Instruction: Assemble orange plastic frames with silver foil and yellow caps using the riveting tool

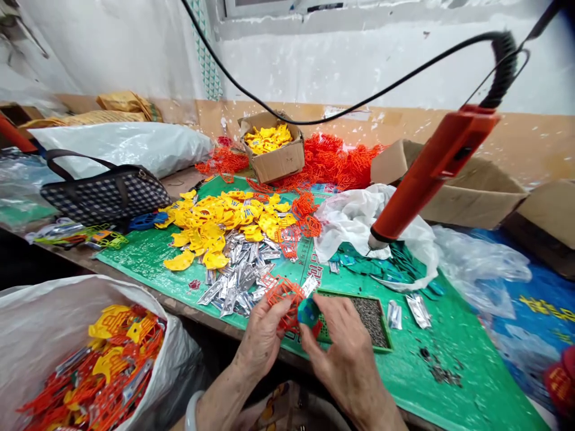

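My left hand (263, 335) is closed on an orange plastic lattice piece (284, 291), pinching it between thumb and fingers. Against its right side, my right hand (344, 350) grips a small teal-green plastic piece (308, 312). The two pieces meet or overlap; their exact contact is hidden by my fingers. Just behind the hands lie a heap of silver blades or strips (240, 275) and a pile of yellow plastic pieces (224, 218). To the right of the lattice piece, a green tray (390, 341) holds many tiny grey metal parts (371, 317).
A red electric screwdriver (431, 173) hangs at right from a black cable. Behind stand a cardboard box (281, 161) of yellow pieces and orange lattice heaps (341, 161). A white plastic bag (354, 218) holds teal pieces. At lower left, a white sack (179, 341) contains assembled-looking pieces.
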`<state>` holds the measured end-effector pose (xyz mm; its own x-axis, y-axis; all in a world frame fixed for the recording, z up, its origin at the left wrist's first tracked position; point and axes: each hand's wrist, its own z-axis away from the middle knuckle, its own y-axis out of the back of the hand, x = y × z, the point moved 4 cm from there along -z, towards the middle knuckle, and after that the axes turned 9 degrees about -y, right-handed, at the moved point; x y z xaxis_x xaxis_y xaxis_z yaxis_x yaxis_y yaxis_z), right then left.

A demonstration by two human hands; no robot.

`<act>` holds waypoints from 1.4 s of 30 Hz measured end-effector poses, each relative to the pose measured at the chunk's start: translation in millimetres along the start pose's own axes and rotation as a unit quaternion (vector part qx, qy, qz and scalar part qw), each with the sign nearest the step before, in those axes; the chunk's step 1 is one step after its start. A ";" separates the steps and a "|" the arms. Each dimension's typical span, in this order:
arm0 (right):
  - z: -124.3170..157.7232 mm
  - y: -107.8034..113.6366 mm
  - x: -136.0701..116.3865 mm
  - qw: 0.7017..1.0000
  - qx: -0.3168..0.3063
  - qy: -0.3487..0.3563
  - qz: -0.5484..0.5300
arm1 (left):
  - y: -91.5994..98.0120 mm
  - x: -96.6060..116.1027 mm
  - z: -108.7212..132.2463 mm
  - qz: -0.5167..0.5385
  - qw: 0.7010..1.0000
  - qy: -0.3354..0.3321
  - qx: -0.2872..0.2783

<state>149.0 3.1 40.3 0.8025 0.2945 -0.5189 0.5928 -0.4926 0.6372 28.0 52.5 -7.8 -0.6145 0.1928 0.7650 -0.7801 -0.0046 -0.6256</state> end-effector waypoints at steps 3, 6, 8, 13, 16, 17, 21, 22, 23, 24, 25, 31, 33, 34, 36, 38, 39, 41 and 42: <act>-0.7 -1.2 -6.0 1.000 0.006 0.006 0.014 | -1.8 -2.8 1.5 0.004 1.000 -0.001 0.000; -1.9 -2.9 -7.7 1.000 0.002 0.009 0.013 | -2.1 -4.0 1.0 0.013 1.000 -0.008 -0.001; -2.3 -4.6 -7.2 1.000 -0.006 0.006 0.009 | -2.1 -5.0 0.3 0.011 1.000 -0.011 -0.002; -1.5 -8.2 -5.1 1.000 -0.009 -0.004 0.020 | -2.5 -7.4 0.8 -0.004 1.000 -0.019 0.013; -1.2 -10.1 -3.5 0.999 -0.010 -0.010 0.031 | -4.0 -7.6 1.9 -0.017 1.000 -0.023 0.010; -1.1 -11.0 -3.1 0.999 -0.012 -0.010 0.033 | -4.0 -7.7 2.0 -0.019 1.000 -0.022 0.009; -0.4 -14.1 -1.3 0.999 -0.010 -0.005 0.041 | -0.1 -9.8 1.4 -0.012 0.999 -0.015 0.034; -0.3 -14.6 -0.8 0.999 -0.007 -0.004 0.043 | 1.1 -10.7 1.1 -0.008 0.999 -0.015 0.040; -0.1 -15.0 -0.4 0.999 -0.003 -0.004 0.044 | 1.7 -11.6 0.8 -0.003 0.999 -0.014 0.043; -0.1 -15.3 0.1 0.999 0.001 -0.005 0.043 | 1.9 -12.3 0.5 0.002 0.999 -0.014 0.040; -0.1 -15.8 0.6 0.999 0.002 -0.007 0.038 | 1.7 -12.8 0.3 0.010 0.999 -0.014 0.036; -0.7 -20.9 -0.7 1.000 0.014 -0.014 0.016 | 1.9 -12.5 0.4 0.041 0.999 -0.003 0.025; 0.1 -22.6 -2.0 0.999 0.023 -0.012 0.020 | 3.1 -13.0 0.7 0.048 0.999 0.003 0.026; 0.6 -23.4 -2.7 0.999 0.025 -0.009 0.024 | 3.9 -13.5 0.8 0.050 0.998 0.004 0.029; 1.6 -24.8 -4.2 0.999 0.023 -0.003 0.035 | 6.1 -14.6 0.8 0.051 0.998 -0.001 0.044; 2.3 -25.2 -6.0 0.999 0.021 0.009 0.048 | 8.3 -15.3 0.7 0.045 0.997 -0.010 0.062; 2.5 -24.9 -6.9 0.998 0.022 0.015 0.054 | 8.9 -15.4 0.7 0.042 0.997 -0.014 0.068; 2.3 -24.0 -7.9 0.998 0.026 0.023 0.058 | 9.2 -14.7 0.8 0.035 0.997 -0.020 0.069; 2.0 -23.6 -7.8 0.998 0.027 0.024 0.056 | 9.1 -14.0 0.9 0.031 0.997 -0.023 0.067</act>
<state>128.6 10.8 28.2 0.8663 0.2736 -0.4179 0.4962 -0.5670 0.6574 29.4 48.9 -24.0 -0.6646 0.1424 0.7335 -0.7470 -0.1474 -0.6482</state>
